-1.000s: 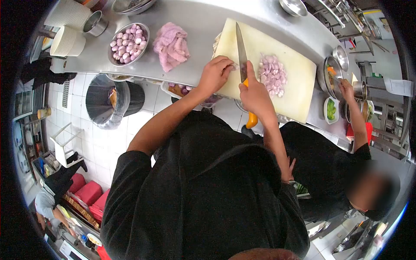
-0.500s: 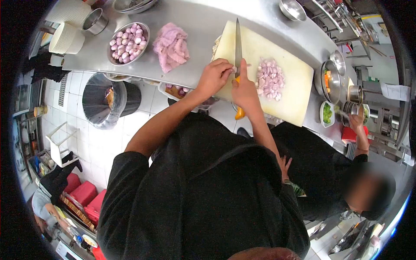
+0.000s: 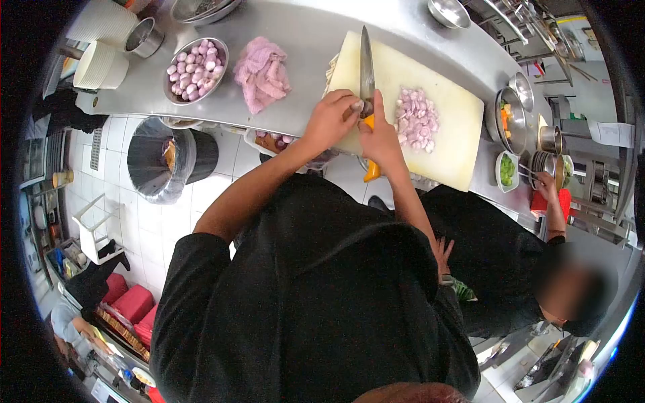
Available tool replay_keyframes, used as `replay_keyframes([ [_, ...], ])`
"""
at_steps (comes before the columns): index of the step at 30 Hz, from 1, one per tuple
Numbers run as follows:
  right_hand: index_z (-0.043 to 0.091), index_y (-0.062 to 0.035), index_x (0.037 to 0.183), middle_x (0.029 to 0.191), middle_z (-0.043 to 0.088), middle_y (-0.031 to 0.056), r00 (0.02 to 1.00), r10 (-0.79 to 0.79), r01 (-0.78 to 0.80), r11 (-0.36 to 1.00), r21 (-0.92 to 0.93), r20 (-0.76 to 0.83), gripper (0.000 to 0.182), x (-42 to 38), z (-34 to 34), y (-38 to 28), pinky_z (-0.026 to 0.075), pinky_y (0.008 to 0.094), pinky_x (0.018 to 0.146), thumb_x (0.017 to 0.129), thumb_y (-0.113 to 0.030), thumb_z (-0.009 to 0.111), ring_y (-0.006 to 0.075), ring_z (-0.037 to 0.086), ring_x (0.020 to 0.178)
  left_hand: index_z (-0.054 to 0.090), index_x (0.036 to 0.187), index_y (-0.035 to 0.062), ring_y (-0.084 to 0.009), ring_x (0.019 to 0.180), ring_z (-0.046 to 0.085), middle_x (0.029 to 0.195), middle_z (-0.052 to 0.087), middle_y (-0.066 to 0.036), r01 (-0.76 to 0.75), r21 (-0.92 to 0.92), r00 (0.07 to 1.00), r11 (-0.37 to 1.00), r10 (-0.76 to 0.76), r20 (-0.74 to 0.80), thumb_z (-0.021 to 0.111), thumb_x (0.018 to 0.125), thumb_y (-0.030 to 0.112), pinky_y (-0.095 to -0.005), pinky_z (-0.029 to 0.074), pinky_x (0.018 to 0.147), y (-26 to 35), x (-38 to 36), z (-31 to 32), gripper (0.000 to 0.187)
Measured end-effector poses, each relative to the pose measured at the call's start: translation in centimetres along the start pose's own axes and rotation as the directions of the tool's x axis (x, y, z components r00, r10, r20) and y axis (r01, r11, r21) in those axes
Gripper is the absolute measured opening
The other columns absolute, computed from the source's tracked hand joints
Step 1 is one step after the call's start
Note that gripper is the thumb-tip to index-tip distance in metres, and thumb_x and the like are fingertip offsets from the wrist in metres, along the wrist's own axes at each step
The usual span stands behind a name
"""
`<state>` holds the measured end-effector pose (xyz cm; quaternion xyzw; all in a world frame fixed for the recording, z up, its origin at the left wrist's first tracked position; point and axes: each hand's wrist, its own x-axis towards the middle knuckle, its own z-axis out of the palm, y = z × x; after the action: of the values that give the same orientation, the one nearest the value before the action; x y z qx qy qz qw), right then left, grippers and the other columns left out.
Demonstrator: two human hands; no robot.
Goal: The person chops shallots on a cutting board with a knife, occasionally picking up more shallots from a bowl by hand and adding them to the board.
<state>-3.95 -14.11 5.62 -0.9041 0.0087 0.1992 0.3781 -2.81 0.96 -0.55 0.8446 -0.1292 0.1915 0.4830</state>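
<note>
My right hand (image 3: pixel 381 142) grips a knife (image 3: pixel 367 64) by its orange handle, index finger stretched along the blade, which points away from me over the cutting board (image 3: pixel 463 127). Close against the blade's left side, my left hand (image 3: pixel 333 119) pinches a small shallot (image 3: pixel 359 105), mostly covered by the fingers. To the right of the knife lies a pile of cut shallots (image 3: pixel 418 117) on the pale board. Further left on the steel counter, a metal bowl (image 3: pixel 224 50) holds whole peeled shallots (image 3: pixel 191 74), and a crumpled pink cloth (image 3: pixel 261 74) lies between bowl and board.
A lined bin (image 3: pixel 190 158) stands below the counter at left. Stacked white bowls (image 3: pixel 101 64) sit at the far left. On the right are metal bowls (image 3: pixel 516 134) and a white dish of green pieces (image 3: pixel 500 176). A co-worker (image 3: pixel 490 248) in black stands close at my right.
Both hands and the knife stay nearly in place, with the view shifted slightly. A small piece right of the blade no longer shows. The co-worker's far hand has moved slightly.
</note>
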Motion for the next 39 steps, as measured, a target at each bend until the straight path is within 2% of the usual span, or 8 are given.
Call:
replay_keyframes([
  [3, 0.01, -0.0234, 0.161, 0.085, 0.067, 0.0303, 1.0, -0.002, 0.002, 1.0, -0.024, -0.007, 0.083, -0.4, -0.9, 0.5, 0.052, 0.0531, 0.075, 0.092, -0.013, 0.055, 0.0484, 0.066, 0.08, 0.07, 0.106, 0.0027, -0.0335, 0.1, 0.063, 0.108, 0.065, -0.014, -0.045, 0.048, 0.999, 0.998, 0.045, 0.01, 0.072, 0.082, 0.008, -0.041, 0.053, 0.086, 0.4, 0.0, 0.1, 0.025],
  [6, 0.013, -0.0263, 0.161, 0.096, 0.069, 0.0283, 0.997, -0.052, 0.045, 0.991, -0.126, -0.053, 0.08, -0.8, -1.2, 1.4, 0.055, 0.0467, 0.066, 0.093, -0.015, 0.055, 0.0383, 0.068, 0.066, 0.07, 0.106, 0.0031, -0.0336, 0.097, 0.062, 0.104, 0.063, -0.013, -0.081, 0.045, 0.996, 0.996, 0.08, 0.031, 0.073, 0.08, 0.008, -0.0423, 0.053, 0.086, 0.5, 0.5, -0.1, 0.027],
  [12, 0.014, -0.0221, 0.16, 0.106, 0.067, 0.0333, 0.998, -0.057, 0.053, 0.984, -0.172, -0.017, 0.08, -1.9, -2.2, 0.7, 0.049, 0.0523, 0.088, 0.092, -0.017, 0.056, 0.0509, 0.064, 0.098, 0.07, 0.109, 0.0037, -0.0325, 0.097, 0.06, 0.103, 0.059, -0.013, -0.109, 0.084, 0.985, 0.991, 0.096, 0.145, 0.073, 0.079, 0.007, -0.0417, 0.052, 0.086, 0.8, 1.0, 0.2, 0.03],
  [18, 0.014, -0.0179, 0.16, 0.107, 0.067, 0.0327, 0.995, -0.093, 0.085, 0.977, -0.196, -0.031, 0.08, -2.0, -2.1, 0.9, 0.049, 0.0526, 0.088, 0.092, -0.016, 0.056, 0.0502, 0.064, 0.098, 0.069, 0.112, 0.0043, -0.0331, 0.102, 0.061, 0.108, 0.061, -0.014, -0.087, 0.081, 0.992, 0.993, 0.079, 0.101, 0.075, 0.077, 0.008, -0.0411, 0.052, 0.089, 0.6, 0.7, 0.8, 0.035],
  [21, 0.014, -0.0137, 0.16, 0.09, 0.067, 0.032, 0.986, -0.156, 0.142, 0.969, -0.2, -0.057, 0.083, -1.9, -1.8, 1.3, 0.051, 0.0548, 0.08, 0.087, -0.011, 0.055, 0.0496, 0.065, 0.084, 0.069, 0.11, 0.0044, -0.0337, 0.103, 0.061, 0.109, 0.062, -0.014, -0.065, 0.067, 0.996, 0.996, 0.06, 0.07, 0.075, 0.077, 0.008, -0.0417, 0.052, 0.09, 0.8, 0.8, 1.0, 0.034],
  [25, 0.014, -0.0155, 0.16, 0.09, 0.067, 0.0325, 0.992, -0.118, 0.108, 0.974, -0.2, -0.039, 0.084, -1.9, -2.4, 1.2, 0.051, 0.0549, 0.081, 0.087, -0.011, 0.055, 0.0492, 0.066, 0.084, 0.069, 0.106, 0.0042, -0.034, 0.103, 0.061, 0.11, 0.062, -0.013, -0.07, 0.066, 0.99, 0.995, 0.061, 0.129, 0.072, 0.078, 0.006, -0.042, 0.052, 0.091, 1.0, 1.3, 1.1, 0.028],
  [31, 0.014, -0.0172, 0.16, 0.092, 0.067, 0.0322, 0.988, -0.15, 0.138, 0.963, -0.23, -0.037, 0.084, -1.9, -2.7, 2.0, 0.051, 0.0551, 0.081, 0.087, -0.012, 0.056, 0.0487, 0.066, 0.084, 0.068, 0.102, 0.0023, -0.0326, 0.11, 0.062, 0.114, 0.064, -0.012, -0.353, 0.026, 0.904, 0.935, 0.334, 0.266, 0.068, 0.078, -0.002, -0.0404, 0.053, 0.093, 0.4, 0.3, -0.3, 0.024],
  [39, 0.013, -0.0187, 0.16, 0.091, 0.068, 0.0312, 0.984, -0.165, 0.145, 0.962, -0.231, -0.07, 0.083, -2.2, -1.6, 2.1, 0.051, 0.0546, 0.082, 0.089, -0.013, 0.055, 0.0485, 0.066, 0.086, 0.071, 0.103, 0.004, -0.0323, 0.104, 0.064, 0.112, 0.066, -0.012, -0.18, -0.022, 0.98, 0.983, 0.181, 0.077, 0.073, 0.081, 0.001, -0.0389, 0.054, 0.088, 2.0, -1.1, -1.0, 0.022],
])
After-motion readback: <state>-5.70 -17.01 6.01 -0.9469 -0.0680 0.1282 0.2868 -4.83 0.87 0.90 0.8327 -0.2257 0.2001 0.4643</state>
